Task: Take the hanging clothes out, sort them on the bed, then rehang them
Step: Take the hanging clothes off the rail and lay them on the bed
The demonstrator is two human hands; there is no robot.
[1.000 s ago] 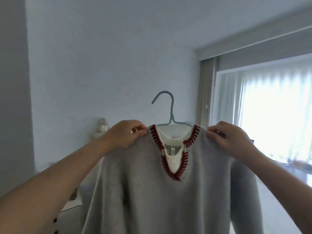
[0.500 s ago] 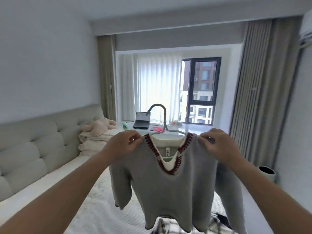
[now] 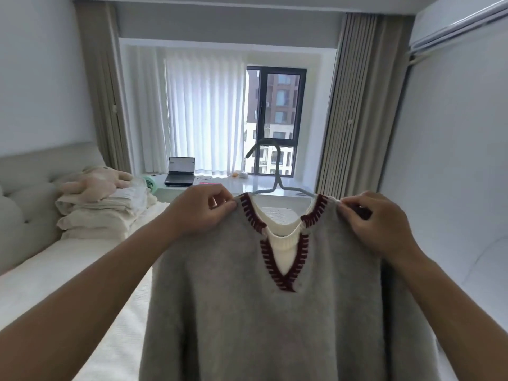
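Sweater point(image 3: 264, 312): you hold one, grey, on one hanger point(image 3: 277, 185), with your two hands raised in front of you over the bed point(image 3: 55, 270). Your left hand point(image 3: 202, 210) pinches the sweater's left shoulder, fingers curled with the thumb and fingertips closed on the knit; your right hand point(image 3: 376, 224) pinches the right shoulder the same way. The sweater hangs upright between them, above the right part of the bed and in front of the window point(image 3: 275, 119).

It is a plain grey knit with a V neck edged in dark red stitching, and a white ribbed collar insert fills the V. The pale hanger's hook rises above the neckline, its arms running into the shoulders. The hem is cut off by the bottom edge of the view.

One laptop point(image 3: 180, 171) stands open on the sill, and one pink soft toy point(image 3: 96, 184) lies on a stack of folded bedding point(image 3: 104, 213) at the head of the bed.

Compared with half a second ago, the sweater sits nearer to you and fills more of the view; its hem and the plaid cloth below it are out of sight. Your grip on both shoulders is unchanged.
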